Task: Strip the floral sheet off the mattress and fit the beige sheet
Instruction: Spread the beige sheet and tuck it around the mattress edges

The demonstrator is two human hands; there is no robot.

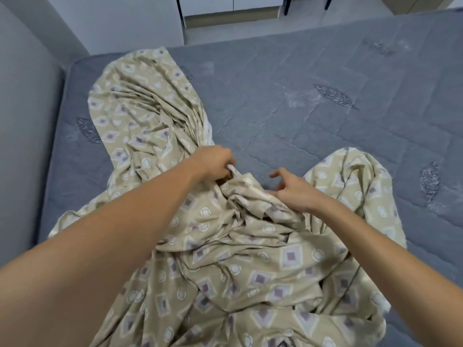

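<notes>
Beige patterned sheet (225, 246) lies bunched in loose folds on the bare grey mattress (325, 96), one part trailing toward the far left corner. Left hand (213, 161) grips a fold, fingers curled round it. Right hand (293, 189) rests on the cloth, fingers spread, gripping nothing

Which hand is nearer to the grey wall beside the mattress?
Left. The left hand grips the beige sheet on the side toward the grey wall; the right hand reaches farther from it, over the mattress.
</notes>
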